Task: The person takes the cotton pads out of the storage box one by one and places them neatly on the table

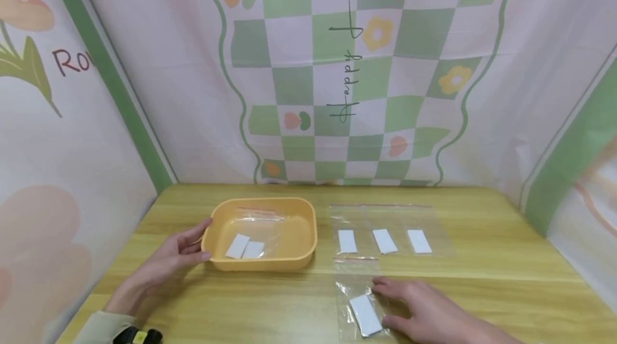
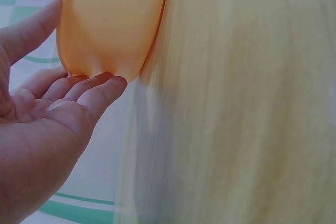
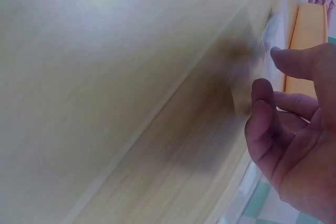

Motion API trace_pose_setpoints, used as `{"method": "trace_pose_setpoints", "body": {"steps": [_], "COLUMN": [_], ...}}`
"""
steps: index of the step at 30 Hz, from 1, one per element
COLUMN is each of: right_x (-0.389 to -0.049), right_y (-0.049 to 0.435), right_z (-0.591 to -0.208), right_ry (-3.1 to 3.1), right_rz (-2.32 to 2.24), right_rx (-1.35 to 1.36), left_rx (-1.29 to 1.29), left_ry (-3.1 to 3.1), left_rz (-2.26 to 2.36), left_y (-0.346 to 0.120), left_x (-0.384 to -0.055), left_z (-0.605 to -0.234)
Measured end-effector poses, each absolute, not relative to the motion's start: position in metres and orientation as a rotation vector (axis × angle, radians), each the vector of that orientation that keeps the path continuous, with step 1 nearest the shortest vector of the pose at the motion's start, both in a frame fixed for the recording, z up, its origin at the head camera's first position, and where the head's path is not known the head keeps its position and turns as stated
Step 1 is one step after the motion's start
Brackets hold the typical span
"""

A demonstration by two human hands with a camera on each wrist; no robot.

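At the left end of a yellow plastic tray, my left hand holds the wall, thumb near the front corner and fingers on the end. In the left wrist view, the fingertips meet the tray's end. Inside the tray lie clear zip bags with two white rectangular pieces. My right hand hovers over or touches the right edge of a single clear zip bag holding a white rectangle. Its thumb and index finger are apart, the other fingers loosely bent; contact is unclear.
Behind that single bag, three clear zip bags lie in an overlapping row, each with a white rectangle. Everything rests on a wood-grain table. A patterned cloth hangs along the table's back edge, with more printed cloth at both sides.
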State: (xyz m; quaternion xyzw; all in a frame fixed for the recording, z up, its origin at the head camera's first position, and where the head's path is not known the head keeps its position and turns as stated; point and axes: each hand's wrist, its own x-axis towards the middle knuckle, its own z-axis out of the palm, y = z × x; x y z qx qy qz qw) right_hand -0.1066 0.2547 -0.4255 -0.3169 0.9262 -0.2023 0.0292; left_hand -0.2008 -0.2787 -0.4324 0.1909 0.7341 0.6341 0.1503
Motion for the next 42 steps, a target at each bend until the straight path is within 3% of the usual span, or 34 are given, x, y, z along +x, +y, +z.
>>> {"method": "trace_pose_setpoints", "body": {"steps": [13,19,35,42], "right_x": [-0.106,-0.113,-0.158,-0.186], "right_y": [0.254,0.253,0.209,0.169], "right_z": [-0.425,-0.416,-0.34,-0.325], "right_ry": [2.866,2.83,2.811,2.794], "right_rz": [-0.631,-0.943,-1.164,-1.08], "right_rx": [-0.956,-0.933,-0.763,-0.89], "left_rx": [0.562,0.56,0.558,0.55], "left_ry": [2.106,2.116,2.136,2.13], "left_rz": [1.82,1.818,1.807,1.811], "left_y": [-0.282,-0.282,-0.281,-0.281], "left_x": [-0.2,-0.2,-0.202,-0.203], "left_z": [-0.436,-0.434,-0.434,-0.435]}}
